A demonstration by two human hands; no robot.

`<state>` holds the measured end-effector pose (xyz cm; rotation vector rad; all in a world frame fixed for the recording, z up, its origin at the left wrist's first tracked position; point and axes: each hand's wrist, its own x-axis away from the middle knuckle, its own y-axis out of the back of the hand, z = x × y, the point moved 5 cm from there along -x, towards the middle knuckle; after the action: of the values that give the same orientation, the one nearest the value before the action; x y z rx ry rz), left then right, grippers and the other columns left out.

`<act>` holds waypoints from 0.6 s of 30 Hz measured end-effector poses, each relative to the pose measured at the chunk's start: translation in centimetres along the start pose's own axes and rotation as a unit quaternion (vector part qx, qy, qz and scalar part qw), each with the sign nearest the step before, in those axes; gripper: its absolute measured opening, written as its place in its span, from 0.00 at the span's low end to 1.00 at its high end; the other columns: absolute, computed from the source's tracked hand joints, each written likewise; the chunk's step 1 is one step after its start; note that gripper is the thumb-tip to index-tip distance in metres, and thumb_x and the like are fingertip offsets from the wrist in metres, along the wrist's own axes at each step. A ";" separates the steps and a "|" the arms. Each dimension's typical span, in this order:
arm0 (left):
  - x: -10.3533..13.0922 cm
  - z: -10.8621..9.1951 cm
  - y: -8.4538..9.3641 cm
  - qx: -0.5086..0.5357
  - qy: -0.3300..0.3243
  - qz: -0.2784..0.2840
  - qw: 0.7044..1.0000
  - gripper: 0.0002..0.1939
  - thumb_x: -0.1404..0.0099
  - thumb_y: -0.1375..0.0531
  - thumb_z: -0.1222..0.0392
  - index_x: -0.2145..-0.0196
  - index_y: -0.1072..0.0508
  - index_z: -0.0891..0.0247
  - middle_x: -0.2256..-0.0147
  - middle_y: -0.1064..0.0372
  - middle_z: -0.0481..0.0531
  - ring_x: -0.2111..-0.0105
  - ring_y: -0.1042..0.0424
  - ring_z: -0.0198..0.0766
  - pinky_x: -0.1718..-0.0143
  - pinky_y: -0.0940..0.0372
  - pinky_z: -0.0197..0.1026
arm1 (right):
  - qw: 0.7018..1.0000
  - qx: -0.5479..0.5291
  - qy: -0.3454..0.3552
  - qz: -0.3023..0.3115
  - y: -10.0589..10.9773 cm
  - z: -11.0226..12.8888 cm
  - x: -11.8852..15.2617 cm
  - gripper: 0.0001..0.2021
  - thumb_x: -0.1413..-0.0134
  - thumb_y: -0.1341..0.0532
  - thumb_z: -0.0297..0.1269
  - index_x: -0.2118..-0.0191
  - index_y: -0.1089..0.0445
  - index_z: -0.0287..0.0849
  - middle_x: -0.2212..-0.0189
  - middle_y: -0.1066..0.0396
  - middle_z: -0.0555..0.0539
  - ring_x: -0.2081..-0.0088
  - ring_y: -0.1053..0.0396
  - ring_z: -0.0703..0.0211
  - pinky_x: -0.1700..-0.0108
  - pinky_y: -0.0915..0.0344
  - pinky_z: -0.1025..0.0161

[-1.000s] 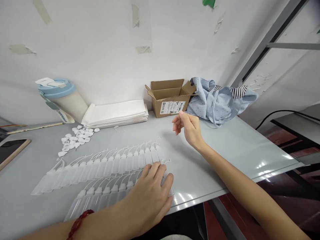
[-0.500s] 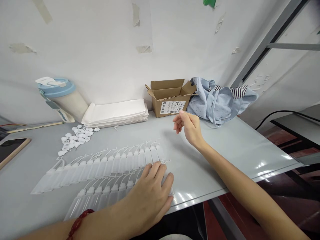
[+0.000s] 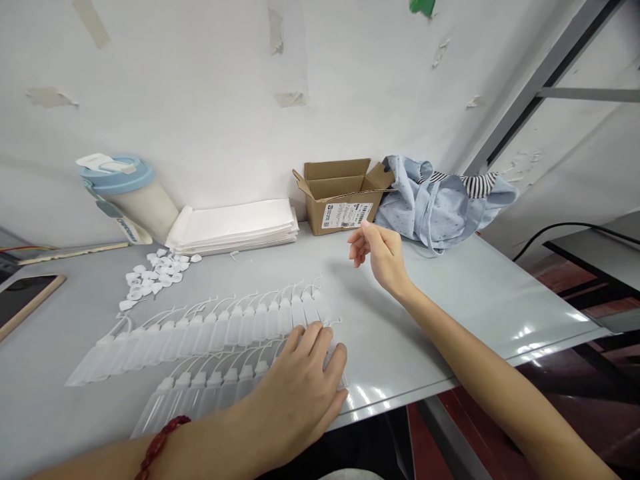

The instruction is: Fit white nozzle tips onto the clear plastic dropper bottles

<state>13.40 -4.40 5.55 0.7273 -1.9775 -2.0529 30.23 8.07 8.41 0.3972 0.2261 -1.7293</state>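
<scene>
Against the pale wall (image 3: pixel 200 120) stands a grey table (image 3: pixel 410 333), its far side at twelve o'clock. Toward nine lies the back row of plastic tubes (image 3: pixel 215 333), slim, flattish and frosted, packed side by side, with white necks and thin curved white strands. The front row of plastic tubes (image 3: pixel 195 393), toward seven, looks clearer and glossier. A pale blue spotted cloth (image 3: pixel 440 210) slumps at one, beside an open cardboard box (image 3: pixel 340 213) near twelve. At eleven, a pile of white sheets (image 3: pixel 233 223) sits by a blue-lidded cup (image 3: pixel 137 193). The left hand (image 3: pixel 303 380), at six, bends its loosely spread fingers over the front row's right end; I can't tell whether it grips anything. The right hand (image 3: pixel 377 257), just right of centre, is half curled, nothing seen in it. A phone (image 3: pixel 27 300) lies at nine, small white caps (image 3: pixel 155 275) at ten.
</scene>
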 end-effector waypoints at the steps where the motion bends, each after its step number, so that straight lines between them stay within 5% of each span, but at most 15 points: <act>1: 0.0 0.0 -0.1 -0.006 0.003 0.006 1.000 0.13 0.32 0.47 0.55 0.56 0.33 0.68 0.56 0.34 0.65 0.54 0.37 0.56 0.58 0.37 0.56 | 1.000 0.002 0.000 -0.001 0.0 0.0 0.0 0.25 0.40 0.47 0.56 0.77 0.32 0.39 0.86 0.34 0.52 0.86 0.38 0.66 0.81 0.42 0.66; 5: 0.2 -0.1 -0.2 -0.029 0.014 0.016 0.999 0.16 0.32 0.48 0.52 0.54 0.33 0.67 0.54 0.33 0.65 0.52 0.37 0.56 0.54 0.39 0.56 | 1.000 0.029 0.001 -0.011 0.4 -0.5 -0.4 0.25 0.39 0.48 0.55 0.77 0.33 0.40 0.86 0.34 0.52 0.86 0.38 0.66 0.81 0.41 0.66; 11: 0.6 1.4 1.7 -0.016 0.054 -0.033 0.998 0.17 0.32 0.46 0.53 0.52 0.33 0.67 0.51 0.34 0.65 0.50 0.37 0.56 0.53 0.40 0.58 | 0.960 0.275 0.047 -0.036 2.3 -2.1 -2.1 0.20 0.36 0.53 0.46 0.72 0.33 0.41 0.76 0.28 0.47 0.74 0.29 0.59 0.69 0.34 0.63; 15: 0.2 5.6 2.6 0.017 0.144 -0.006 0.989 0.14 0.30 0.50 0.55 0.60 0.29 0.66 0.61 0.29 0.59 0.57 0.34 0.52 0.60 0.37 0.53 | 0.926 0.373 0.048 -0.036 3.8 -3.8 -3.4 0.11 0.43 0.46 0.38 0.66 0.29 0.38 0.65 0.26 0.40 0.61 0.30 0.47 0.57 0.35 0.53; 18: 0.1 10.3 2.9 0.021 0.260 0.028 0.965 0.16 0.32 0.51 0.54 0.60 0.28 0.65 0.59 0.28 0.58 0.53 0.34 0.51 0.55 0.37 0.52 | 0.897 0.440 0.047 -0.015 4.5 -5.2 -3.9 0.14 0.46 0.47 0.31 0.57 0.29 0.32 0.55 0.29 0.32 0.52 0.34 0.40 0.50 0.39 0.48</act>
<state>7.87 4.35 8.19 1.0722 -1.7146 -1.5769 36.00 12.61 5.42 1.1389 -0.5192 -1.7665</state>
